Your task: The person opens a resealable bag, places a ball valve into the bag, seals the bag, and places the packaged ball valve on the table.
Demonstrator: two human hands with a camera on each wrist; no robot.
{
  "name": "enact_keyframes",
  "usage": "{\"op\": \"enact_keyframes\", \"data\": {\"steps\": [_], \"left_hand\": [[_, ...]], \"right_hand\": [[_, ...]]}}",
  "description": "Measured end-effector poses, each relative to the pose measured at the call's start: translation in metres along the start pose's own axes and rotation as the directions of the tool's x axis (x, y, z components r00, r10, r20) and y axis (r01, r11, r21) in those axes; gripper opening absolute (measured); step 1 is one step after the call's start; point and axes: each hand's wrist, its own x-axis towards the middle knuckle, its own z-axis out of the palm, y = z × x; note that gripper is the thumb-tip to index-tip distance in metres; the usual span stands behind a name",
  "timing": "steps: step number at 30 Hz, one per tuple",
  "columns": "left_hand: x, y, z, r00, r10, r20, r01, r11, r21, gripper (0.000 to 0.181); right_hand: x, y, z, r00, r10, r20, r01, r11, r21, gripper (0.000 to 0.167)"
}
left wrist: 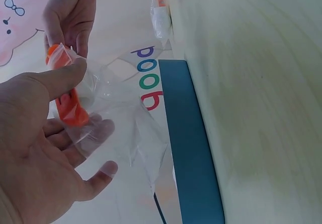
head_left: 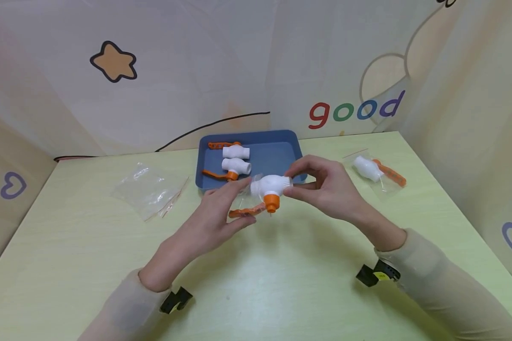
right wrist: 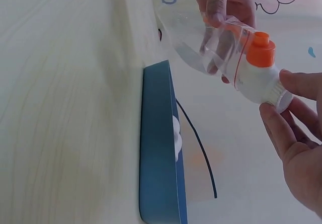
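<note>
A white valve (head_left: pixel 274 183) with an orange collar (right wrist: pixel 260 53) is held above the table, partly out of a clear plastic bag (left wrist: pixel 128 116). My right hand (head_left: pixel 330 189) pinches the valve's bare ribbed end between thumb and fingers. My left hand (head_left: pixel 213 213) grips the bag, with the orange handle (left wrist: pixel 70 105) inside it under the thumb. In the right wrist view the bag's red-lined mouth lies around the valve's body, and the collar sticks out of it.
Behind the hands, a blue tray (head_left: pixel 277 154) holds two white valves (head_left: pixel 236 166) with orange handles. Clear bags (head_left: pixel 151 189) lie flat at the left. Another bagged valve (head_left: pixel 368 169) lies at the right. A printed curtain (head_left: pixel 239 61) hangs along the table's back.
</note>
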Motion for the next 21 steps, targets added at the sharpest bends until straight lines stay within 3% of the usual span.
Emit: {"op": "enact_keyframes", "data": {"steps": [11, 21], "left_hand": [[-0.0001, 0.0006, -0.0009, 0.999, 0.024, -0.023, -0.024, 0.999, -0.038, 0.089], [0.0062, 0.0001, 0.0009, 0.990, 0.086, -0.113, -0.098, 0.990, -0.106, 0.084]], "right_hand": [[0.0001, -0.0001, 0.0034, 0.997, -0.072, -0.025, 0.072, 0.997, 0.006, 0.031], [0.0015, -0.0015, 0.0057, 0.992, -0.130, 0.007, 0.129, 0.991, 0.024, 0.033]]}}
